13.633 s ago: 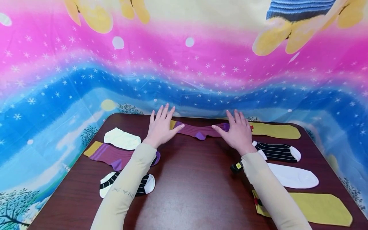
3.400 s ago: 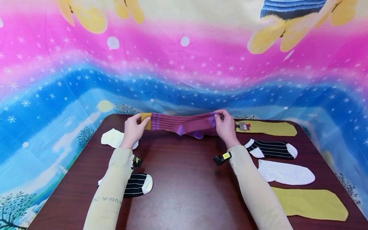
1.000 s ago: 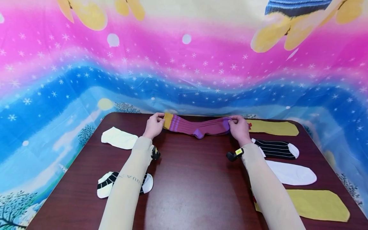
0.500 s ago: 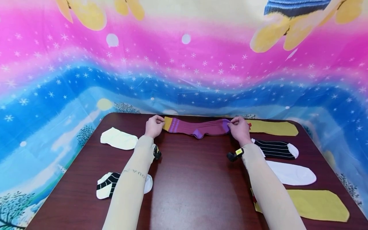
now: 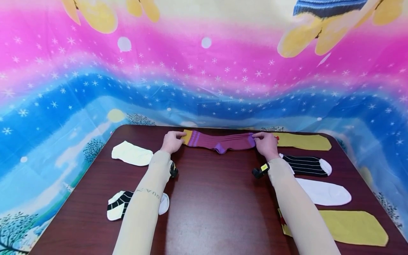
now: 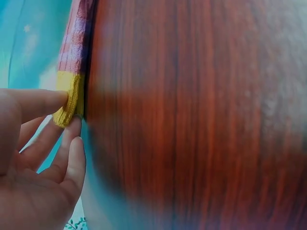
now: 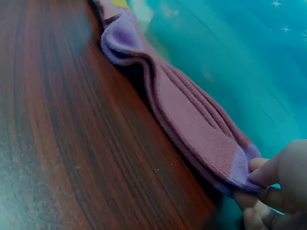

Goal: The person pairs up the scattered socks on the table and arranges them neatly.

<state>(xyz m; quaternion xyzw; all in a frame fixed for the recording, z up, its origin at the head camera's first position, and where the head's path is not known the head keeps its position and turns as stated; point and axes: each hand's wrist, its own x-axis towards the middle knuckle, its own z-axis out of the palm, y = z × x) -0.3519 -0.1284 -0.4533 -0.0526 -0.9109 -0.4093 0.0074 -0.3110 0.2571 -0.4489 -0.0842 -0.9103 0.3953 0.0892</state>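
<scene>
Two mauve ribbed socks (image 5: pixel 208 141) lie stacked along the table's far edge, cuffs to the left, purple heels toward me. My left hand (image 5: pixel 172 142) pinches the yellow cuff (image 6: pixel 69 86) between thumb and fingers. At the other end my right hand (image 5: pixel 267 144) pinches the purple toe (image 7: pixel 240 168); in the right wrist view the two layers show one over the other, with the purple heel (image 7: pixel 122 36) farther along. Beside the right hand lies a mustard sock (image 5: pixel 304 141), its cuff end partly hidden by that hand.
On the left of the dark wooden table (image 5: pixel 204 198) lie a white sock (image 5: pixel 131 153) and a black striped sock (image 5: pixel 119 205), partly under the left sleeve. Down the right side are another black striped sock (image 5: pixel 307 165), another white sock (image 5: pixel 328 192) and another mustard sock (image 5: pixel 357 227).
The mauve sock from the left side was picked up, stretched between both hands and laid over the one at the back. In the last half second the left hand dipped slightly at the cuff.
</scene>
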